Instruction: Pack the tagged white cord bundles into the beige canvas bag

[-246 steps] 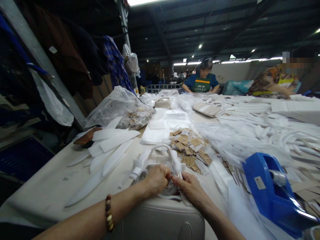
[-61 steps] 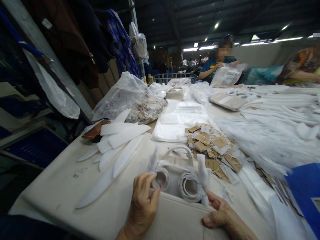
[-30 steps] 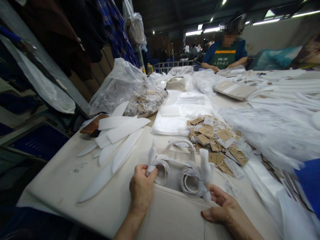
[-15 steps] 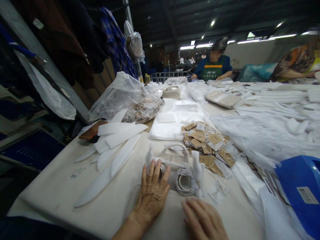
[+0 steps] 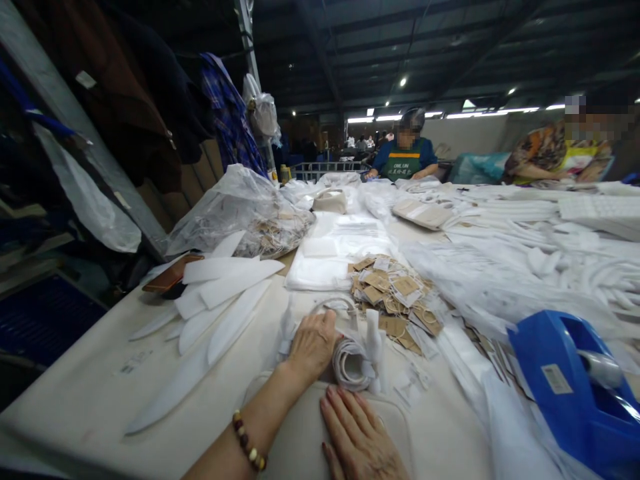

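A pale beige handbag (image 5: pixel 295 433) lies on the table in front of me, its top edge pointing away. My right hand (image 5: pixel 363 437) rests flat on the bag's body, fingers stretched forward. At the bag's top, my left hand (image 5: pixel 315 343) is curled downward beside the handle (image 5: pixel 345 303); what its fingers close on is hidden. A rolled-up strap (image 5: pixel 351 363) in white wrapping sits just right of my left hand. White foam wrapping (image 5: pixel 373 333) stands beside the roll.
Curved white foam sheets (image 5: pixel 220 320) fan out at left near a brown phone-like case (image 5: pixel 173 273). Paper hang tags (image 5: pixel 395 293) are heaped beyond the bag. White packing sheets (image 5: pixel 340 250) lie behind them. A blue tape dispenser (image 5: pixel 555 387) stands at right. Two people work across the table.
My left hand has gone from lying spread to curled at the bag's top. My right hand has moved left and settled flat on the bag. The view has shifted right.
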A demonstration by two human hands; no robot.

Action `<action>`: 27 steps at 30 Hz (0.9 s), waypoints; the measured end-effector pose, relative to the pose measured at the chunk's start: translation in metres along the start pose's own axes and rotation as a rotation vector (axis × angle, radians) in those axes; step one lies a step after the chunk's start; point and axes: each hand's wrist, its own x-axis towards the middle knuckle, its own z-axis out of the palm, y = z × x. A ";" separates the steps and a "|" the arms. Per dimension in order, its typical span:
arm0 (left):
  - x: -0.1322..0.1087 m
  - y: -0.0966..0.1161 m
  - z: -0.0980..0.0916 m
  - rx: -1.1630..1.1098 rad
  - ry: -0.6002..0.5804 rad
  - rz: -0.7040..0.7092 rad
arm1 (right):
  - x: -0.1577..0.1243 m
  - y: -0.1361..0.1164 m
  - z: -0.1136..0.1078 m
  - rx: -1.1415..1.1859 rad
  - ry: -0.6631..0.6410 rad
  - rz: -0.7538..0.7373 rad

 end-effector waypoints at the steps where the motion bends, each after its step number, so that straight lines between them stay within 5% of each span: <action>1: 0.006 -0.002 -0.002 -0.017 -0.043 0.000 | 0.000 0.000 0.000 -0.001 0.003 -0.002; 10: 0.074 -0.029 -0.005 -0.170 -0.489 -0.090 | 0.008 0.006 0.006 -0.037 0.019 -0.027; 18: 0.041 -0.006 -0.010 -0.190 -0.274 -0.007 | 0.006 0.009 0.010 -0.049 0.039 -0.045; 27: 0.053 0.004 0.014 -0.173 -0.227 -0.048 | 0.003 0.008 0.018 -0.021 0.123 -0.003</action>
